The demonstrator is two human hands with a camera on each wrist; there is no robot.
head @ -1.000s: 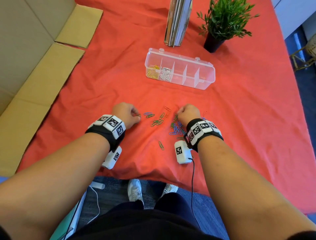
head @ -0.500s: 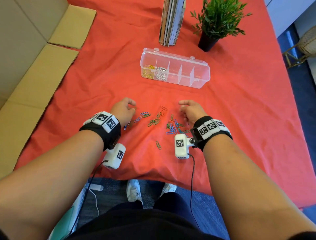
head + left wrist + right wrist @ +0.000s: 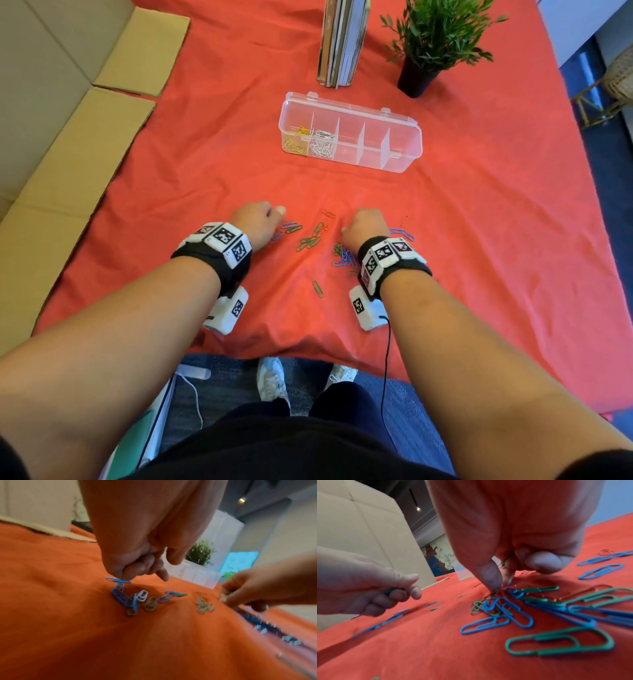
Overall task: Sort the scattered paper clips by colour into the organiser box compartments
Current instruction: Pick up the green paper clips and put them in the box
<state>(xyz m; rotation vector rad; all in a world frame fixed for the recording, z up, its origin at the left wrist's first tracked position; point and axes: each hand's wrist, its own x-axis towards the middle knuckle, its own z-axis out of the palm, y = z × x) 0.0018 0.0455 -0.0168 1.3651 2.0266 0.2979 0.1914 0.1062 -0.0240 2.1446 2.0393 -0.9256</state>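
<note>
Blue, green and red paper clips (image 3: 310, 240) lie scattered on the red cloth between my hands. My left hand (image 3: 260, 221) is curled at the left of them and grips a green clip (image 3: 392, 590) in its fingers. My right hand (image 3: 359, 226) sits over a blue and green cluster (image 3: 344, 257). Its thumb and forefinger (image 3: 494, 582) pinch down at the pile, with green wire showing inside the curled fingers. The clear organiser box (image 3: 411, 144) lies farther back, open. Yellow clips (image 3: 296, 140) fill its leftmost compartment and white ones (image 3: 322, 144) the one beside it.
Upright books (image 3: 342, 41) and a potted plant (image 3: 431, 41) stand behind the box. Flattened cardboard (image 3: 68, 154) lies along the left side. A lone green clip (image 3: 318, 288) lies near the table's front edge, and two blue clips (image 3: 404, 234) lie right of my right hand.
My right hand has shifted a little left and come down onto the blue and green cluster. My left hand has stayed curled in about the same place.
</note>
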